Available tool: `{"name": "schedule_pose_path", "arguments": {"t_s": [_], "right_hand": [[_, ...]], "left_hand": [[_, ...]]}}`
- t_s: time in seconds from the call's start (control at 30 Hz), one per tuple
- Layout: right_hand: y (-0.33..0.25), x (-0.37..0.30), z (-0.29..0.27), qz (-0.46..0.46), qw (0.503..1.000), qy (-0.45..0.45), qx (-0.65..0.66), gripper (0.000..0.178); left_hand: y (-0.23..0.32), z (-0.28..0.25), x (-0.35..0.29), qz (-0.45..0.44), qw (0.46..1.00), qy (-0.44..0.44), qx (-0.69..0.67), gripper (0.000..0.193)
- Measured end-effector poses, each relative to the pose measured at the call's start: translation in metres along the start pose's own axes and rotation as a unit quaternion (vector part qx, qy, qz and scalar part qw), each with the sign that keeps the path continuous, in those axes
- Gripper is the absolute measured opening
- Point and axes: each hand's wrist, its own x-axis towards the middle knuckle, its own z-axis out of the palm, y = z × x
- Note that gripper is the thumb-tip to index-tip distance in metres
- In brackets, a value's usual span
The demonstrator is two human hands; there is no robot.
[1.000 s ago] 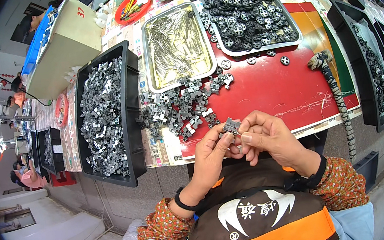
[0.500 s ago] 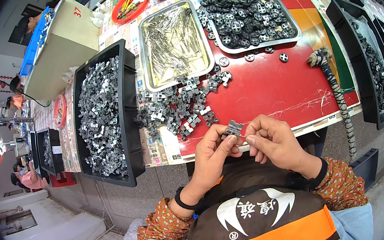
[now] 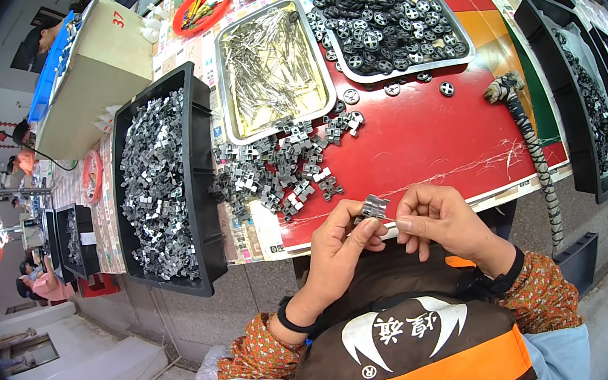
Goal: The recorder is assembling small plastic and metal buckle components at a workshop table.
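While the left hand [image 3: 336,256] grasps a small grey clip-like part [image 3: 374,207] between thumb and forefinger, the right hand [image 3: 449,224] hangs just beside it with thumb and fingertips drawn together; whether they pinch anything thin, I cannot tell. That part sits above the near edge of the red board [image 3: 419,141] on the bench [image 3: 256,247], left of the right fingers and slightly farther off. Being in the left hand, it is nearer that one; its long axis seems to run roughly left to right, though smallness makes this uncertain.

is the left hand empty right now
No, the left hand pinches a small, shiny grey, blocky part that sticks out past the thumb.
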Motion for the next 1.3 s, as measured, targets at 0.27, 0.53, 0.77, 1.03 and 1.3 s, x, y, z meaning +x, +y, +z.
{"name": "schedule_pose_path", "arguments": {"t_s": [0.27,0.53,0.77,1.03,1.3], "right_hand": [[0.019,0.002,0.009,-0.040,0.998,0.023,0.051,0.016],[0.017,0.002,0.000,-0.015,0.999,0.019,0.041,0.014],[-0.044,0.032,-0.062,-0.233,0.842,0.213,-0.437,0.012],[-0.051,0.074,-0.135,-0.228,0.625,0.283,-0.690,0.018],[-0.041,0.078,-0.112,-0.247,0.639,0.312,-0.659,0.012]], "left_hand": [[-0.005,0.012,-0.001,0.013,1.000,0.002,-0.002,0.017],[-0.003,0.022,0.008,0.045,0.997,0.032,0.062,0.018],[0.001,0.015,0.020,0.002,0.999,0.032,-0.036,0.025],[0.005,0.019,0.031,-0.012,0.996,0.057,-0.073,0.022],[-0.001,0.010,0.033,-0.025,0.990,0.079,-0.116,0.018]]}}
